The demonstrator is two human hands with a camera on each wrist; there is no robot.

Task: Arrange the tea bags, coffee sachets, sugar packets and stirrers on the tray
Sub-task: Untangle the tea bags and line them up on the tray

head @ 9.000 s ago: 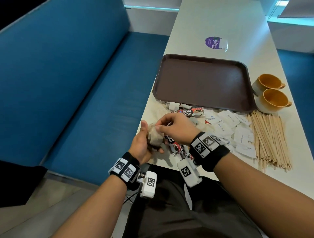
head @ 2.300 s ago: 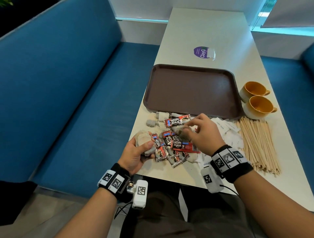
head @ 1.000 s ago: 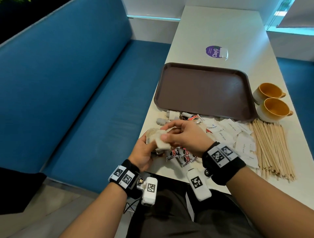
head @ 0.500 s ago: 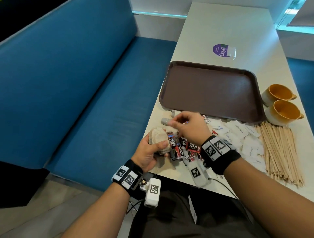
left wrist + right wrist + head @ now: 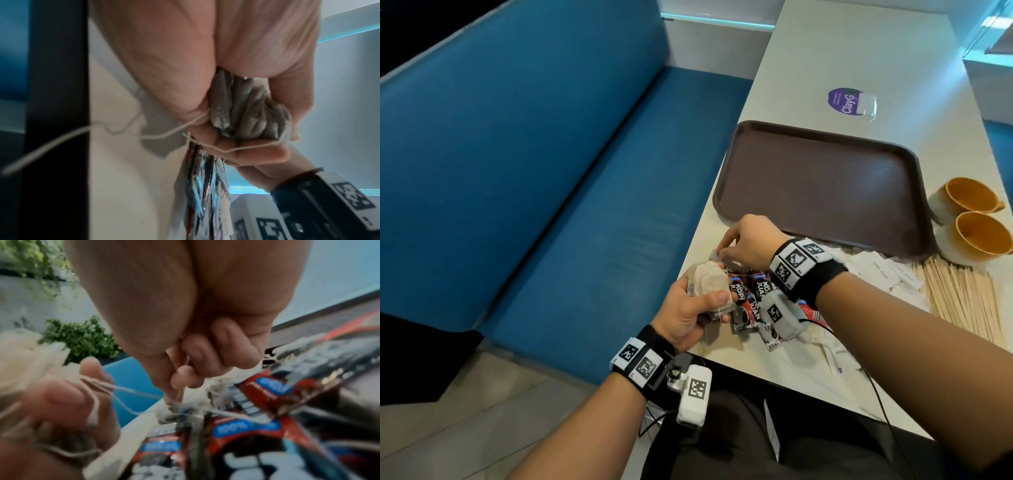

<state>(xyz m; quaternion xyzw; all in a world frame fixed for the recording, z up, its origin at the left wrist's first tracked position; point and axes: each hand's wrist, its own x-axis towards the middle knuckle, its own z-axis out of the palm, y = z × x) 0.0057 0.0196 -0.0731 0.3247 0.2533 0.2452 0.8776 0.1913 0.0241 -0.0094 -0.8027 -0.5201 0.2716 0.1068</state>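
Daylight pours in from the far windows, glare washing the table (image 5: 859, 51), head view crisp but bowed at its edges, both wrist views soft, smeared, close skin blurred.

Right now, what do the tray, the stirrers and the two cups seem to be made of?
Tray: probably plastic, dark brown, matte, with a moulded raised rim.
Stirrers: seemingly wood, pale, thin flat sticks.
Cups: likely glazed ceramic, glossy mustard inside, off-white outside, with thick walls.
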